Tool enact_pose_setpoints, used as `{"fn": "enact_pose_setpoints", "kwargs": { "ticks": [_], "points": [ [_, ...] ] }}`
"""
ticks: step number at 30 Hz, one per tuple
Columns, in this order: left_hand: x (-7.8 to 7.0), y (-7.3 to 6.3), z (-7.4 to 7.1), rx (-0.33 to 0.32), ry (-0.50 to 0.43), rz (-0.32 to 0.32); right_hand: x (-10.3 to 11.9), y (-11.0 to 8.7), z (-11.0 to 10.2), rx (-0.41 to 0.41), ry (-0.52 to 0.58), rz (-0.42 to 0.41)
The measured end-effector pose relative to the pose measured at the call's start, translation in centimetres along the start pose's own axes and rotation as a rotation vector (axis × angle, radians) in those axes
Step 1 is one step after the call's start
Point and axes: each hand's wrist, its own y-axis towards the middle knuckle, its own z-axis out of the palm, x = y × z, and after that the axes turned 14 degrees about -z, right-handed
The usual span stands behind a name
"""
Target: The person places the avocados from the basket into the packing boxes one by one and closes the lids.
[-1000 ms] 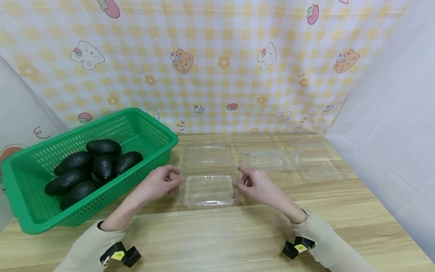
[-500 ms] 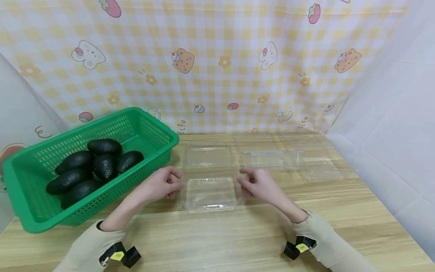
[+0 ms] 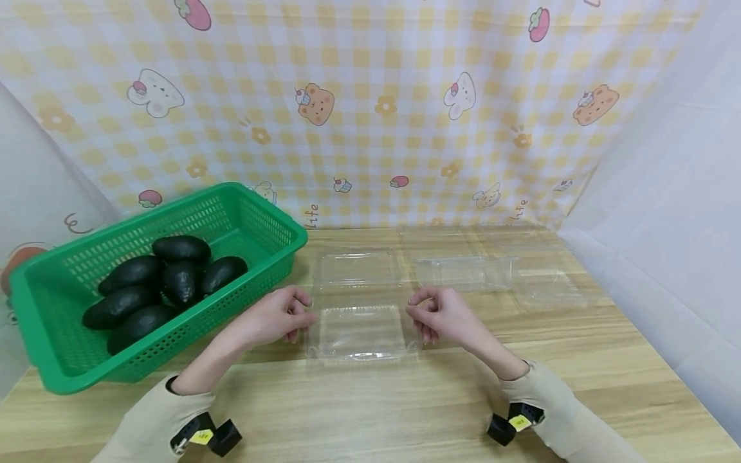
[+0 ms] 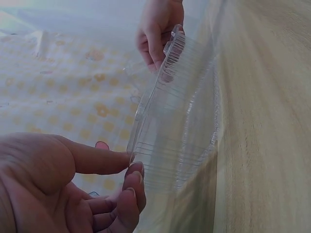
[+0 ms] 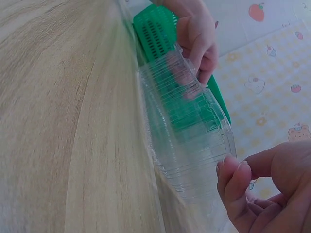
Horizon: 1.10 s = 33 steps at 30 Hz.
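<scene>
An opened clear plastic clamshell container sits in the middle of the wooden table, its lid folded back toward the curtain. My left hand pinches the left rim of its base between thumb and fingers, as the left wrist view shows close up. On the opposite side my right hand pinches the right rim the same way. In the right wrist view the ribbed side wall of the base faces the camera, close over the tabletop.
To the left stands a green plastic basket with several dark avocados inside. More clear containers lie at the back right of the table. A checked curtain hangs behind.
The container has shifted slightly toward me, with both hands staying at its sides. The basket and avocados have kept their places, while the head view has turned a little.
</scene>
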Motion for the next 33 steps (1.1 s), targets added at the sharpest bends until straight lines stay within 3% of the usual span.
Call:
{"fn": "enact_pose_setpoints", "kwargs": {
  "ticks": [4, 16, 27, 33],
  "points": [
    [-0.1, -0.2, 0.1, -0.047, 0.070, 0.013, 0.1, 0.0, 0.0, 0.001, 0.011, 0.013],
    [-0.8, -1.0, 0.0, -0.240, 0.248, 0.147, 0.1, 0.1, 0.2, -0.009, 0.027, 0.035],
    [-1.3, -1.6, -0.9, -0.388, 0.221, 0.315, 0.1, 0.1, 0.1, -0.012, 0.014, 0.040],
    [-1.1, -1.6, -1.4, -0.422, 0.197, 0.370, 0.0, 0.0, 0.1, -0.008, 0.010, 0.025]
  ]
}}
